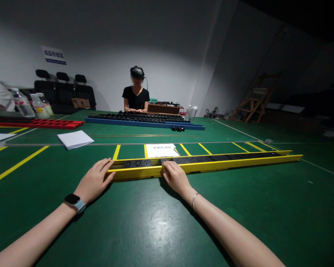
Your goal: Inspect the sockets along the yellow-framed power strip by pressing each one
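A long yellow rail lies across the green table, open side up, with a row of black socket modules seated in its channel. My left hand is closed round its left end, thumb on the near wall and fingers at the far side. Close by that hand, a few socket modules sit in the channel, and a short gap parts them from the longer row. My right hand reaches over the near wall, fingers curled down on a black socket module at that gap; the fingertips are partly hidden.
Behind the rail lies a printed paper label among yellow tape lines. Farther back are a white paper, blue rails with black modules, red rails and bottles. A person sits across the table.
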Action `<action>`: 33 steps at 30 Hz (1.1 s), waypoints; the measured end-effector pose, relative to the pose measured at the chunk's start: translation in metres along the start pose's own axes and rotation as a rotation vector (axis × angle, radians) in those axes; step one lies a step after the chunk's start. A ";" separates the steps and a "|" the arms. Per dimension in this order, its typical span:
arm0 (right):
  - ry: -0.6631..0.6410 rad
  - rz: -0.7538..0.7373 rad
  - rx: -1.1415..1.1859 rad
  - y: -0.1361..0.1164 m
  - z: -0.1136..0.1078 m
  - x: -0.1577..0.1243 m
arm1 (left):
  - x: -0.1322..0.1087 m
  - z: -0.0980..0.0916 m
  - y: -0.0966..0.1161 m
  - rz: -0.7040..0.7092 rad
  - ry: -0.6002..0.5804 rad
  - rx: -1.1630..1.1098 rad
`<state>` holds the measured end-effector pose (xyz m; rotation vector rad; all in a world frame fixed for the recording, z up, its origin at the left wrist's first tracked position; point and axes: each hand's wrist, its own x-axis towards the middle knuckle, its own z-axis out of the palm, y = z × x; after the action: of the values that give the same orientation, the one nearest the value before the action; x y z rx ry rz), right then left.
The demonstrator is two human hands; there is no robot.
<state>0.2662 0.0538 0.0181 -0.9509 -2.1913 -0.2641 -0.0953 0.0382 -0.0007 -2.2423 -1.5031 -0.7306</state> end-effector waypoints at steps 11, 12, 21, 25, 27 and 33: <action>-0.020 0.085 -0.167 0.009 0.002 -0.008 | 0.001 -0.001 0.001 0.001 0.010 -0.005; -0.030 0.097 -0.197 0.010 0.001 -0.010 | 0.001 -0.001 0.001 0.001 0.013 -0.007; -0.120 0.123 -0.284 0.011 -0.003 -0.012 | 0.001 0.000 0.001 0.002 0.012 -0.004; -0.121 0.128 -0.285 0.011 -0.002 -0.012 | 0.001 0.000 0.002 -0.004 0.016 -0.011; -0.115 0.130 -0.283 0.011 -0.001 -0.011 | 0.001 0.000 0.001 -0.005 0.013 -0.014; -0.091 0.119 -0.270 0.011 0.000 -0.011 | 0.001 -0.002 0.002 -0.010 0.016 -0.019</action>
<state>0.2795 0.0556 0.0098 -1.2584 -2.2076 -0.4775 -0.0939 0.0369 0.0011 -2.2393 -1.5067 -0.7671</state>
